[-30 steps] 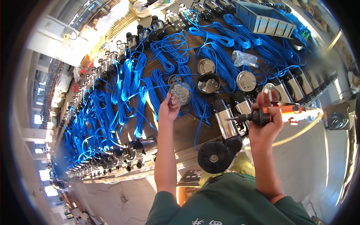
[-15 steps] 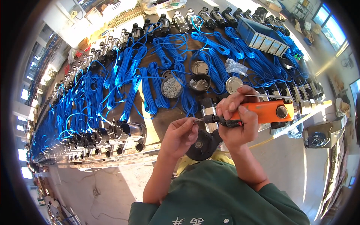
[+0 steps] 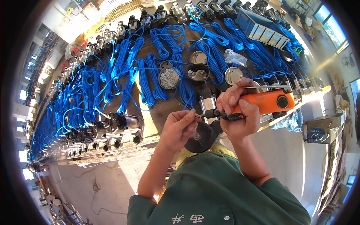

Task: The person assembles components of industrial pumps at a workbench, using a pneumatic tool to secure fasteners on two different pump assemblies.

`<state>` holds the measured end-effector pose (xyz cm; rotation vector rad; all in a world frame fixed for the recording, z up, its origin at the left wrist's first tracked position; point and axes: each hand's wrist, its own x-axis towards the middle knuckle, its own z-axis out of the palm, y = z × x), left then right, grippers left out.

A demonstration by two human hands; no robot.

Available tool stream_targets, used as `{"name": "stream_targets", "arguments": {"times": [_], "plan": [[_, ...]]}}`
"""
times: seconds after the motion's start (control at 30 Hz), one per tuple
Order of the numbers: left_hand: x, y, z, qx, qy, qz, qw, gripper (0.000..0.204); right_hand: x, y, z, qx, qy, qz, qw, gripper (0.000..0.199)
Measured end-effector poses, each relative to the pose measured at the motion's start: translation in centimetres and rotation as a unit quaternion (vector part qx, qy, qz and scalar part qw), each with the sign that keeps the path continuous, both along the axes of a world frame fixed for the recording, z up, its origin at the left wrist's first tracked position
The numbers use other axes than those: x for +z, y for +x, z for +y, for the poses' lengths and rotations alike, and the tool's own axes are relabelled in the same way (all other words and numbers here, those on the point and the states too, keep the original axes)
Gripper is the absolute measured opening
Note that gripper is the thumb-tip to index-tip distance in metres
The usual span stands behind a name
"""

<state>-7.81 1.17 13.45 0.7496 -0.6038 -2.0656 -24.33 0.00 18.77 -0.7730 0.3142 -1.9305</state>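
An orange-bodied power screwdriver (image 3: pixel 268 102) lies level in my right hand (image 3: pixel 242 114), whose fingers wrap round its black front end. A thin metal rod (image 3: pixel 268 86) runs along the top of the tool, beside my right fingers. The driver's bit points left, toward my left hand (image 3: pixel 178 129). Thumb and fingers of that hand are pinched together at the bit's tip; what is between them is too small and covered to make out. Just below the bit is a dark round motor-like part (image 3: pixel 198 138). A shiny metal cylinder (image 3: pixel 208 103) stands behind the bit.
On the bench lie many coiled blue cables (image 3: pixel 146 84). A round dish of small metal pieces (image 3: pixel 169 78), a black bowl (image 3: pixel 198 73), a metal disc (image 3: pixel 233 76) and a clear plastic bag (image 3: pixel 235 58) sit beyond my hands. A blue crate (image 3: pixel 262 32) rests at back right.
The bench has shifted slightly up in the view. My left thumb has moved over the bit's tip, covering more of it. My right hand still grips the screwdriver.
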Motion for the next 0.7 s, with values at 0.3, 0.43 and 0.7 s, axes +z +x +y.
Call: {"name": "stream_targets", "arguments": {"times": [0.3,0.43,0.7], "plan": [[-1.8,0.1,-0.7,0.022,-0.169,-0.258,0.951,0.024,-2.9,0.5,0.1,-0.008,0.022,0.023,0.999,0.036],[-4.4,1.1,-0.3,0.12,-0.18,-0.294,0.931,0.025,-3.6,0.4,-0.1,0.008,0.037,0.067,0.997,0.035],[-7.5,3.8,6.2,0.196,0.056,-0.322,0.924,0.024,-6.2,0.7,0.0,0.045,0.115,0.191,0.974,0.035]]}}
